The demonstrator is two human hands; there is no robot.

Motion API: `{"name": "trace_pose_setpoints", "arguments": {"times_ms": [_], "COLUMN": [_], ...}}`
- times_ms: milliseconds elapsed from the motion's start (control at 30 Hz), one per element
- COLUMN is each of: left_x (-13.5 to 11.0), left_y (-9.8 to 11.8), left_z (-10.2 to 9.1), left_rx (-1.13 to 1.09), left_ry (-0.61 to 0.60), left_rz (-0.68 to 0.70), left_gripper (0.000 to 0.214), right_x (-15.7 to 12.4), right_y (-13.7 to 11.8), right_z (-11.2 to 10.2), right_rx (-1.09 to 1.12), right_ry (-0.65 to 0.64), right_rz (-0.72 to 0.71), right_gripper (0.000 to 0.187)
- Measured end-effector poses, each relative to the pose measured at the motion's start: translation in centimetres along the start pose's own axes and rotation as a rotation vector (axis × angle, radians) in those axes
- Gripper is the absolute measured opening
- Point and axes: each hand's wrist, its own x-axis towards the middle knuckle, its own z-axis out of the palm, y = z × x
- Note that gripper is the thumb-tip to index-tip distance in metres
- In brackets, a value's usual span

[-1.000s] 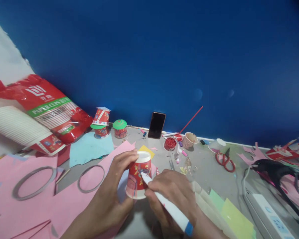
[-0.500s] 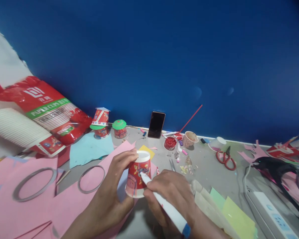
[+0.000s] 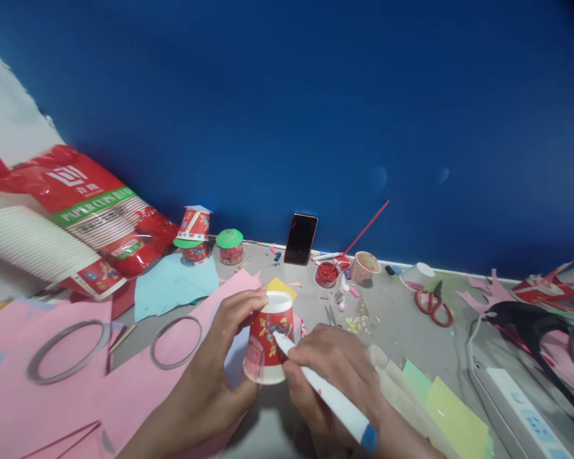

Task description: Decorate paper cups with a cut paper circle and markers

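An upside-down red paper cup with a cartoon print and white bands at both ends is in my left hand, thumb low and fingers at the top. An arched outline is drawn on the cup's lower left. My right hand grips a white marker pen with a blue end. The marker's tip touches the printed side of the cup, or comes very close to it. Pink paper lies under and beside my left forearm.
Left are a red bag of paper cups, grey rings and cup models with green tops. A phone leans on the blue wall. Scissors, a red-filled cup, a power strip and yellow paper are right.
The cup and the marker have shifted slightly right and down, together with my right hand. My left hand keeps its hold on the cup.
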Motion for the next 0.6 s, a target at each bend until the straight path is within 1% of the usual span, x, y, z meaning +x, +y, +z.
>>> {"name": "trace_pose_setpoints", "arguments": {"times_ms": [133,300,500,600], "left_x": [-0.1,-0.1,-0.3,-0.3], "left_y": [0.0,-0.2,-0.2,-0.1], "left_z": [-0.1,-0.2,-0.3,-0.3], "left_rx": [-0.062,-0.137,-0.173,-0.153], "left_ry": [0.000,-0.006,-0.002,-0.012], "left_rz": [-0.023,-0.054,-0.078,-0.060], "left_gripper": [0.082,0.088,0.088,0.088], "right_x": [0.0,0.3,0.9,1.1], "right_y": [0.2,0.3,0.6,0.7], "right_z": [-0.4,-0.8,-1.3,-1.8], "right_rx": [-0.007,-0.040,-0.011,0.032], "right_ry": [-0.007,-0.014,-0.019,-0.032], "right_rz": [0.020,0.035,0.037,0.051], "right_gripper": [0.015,0.022,0.023,0.022]}}
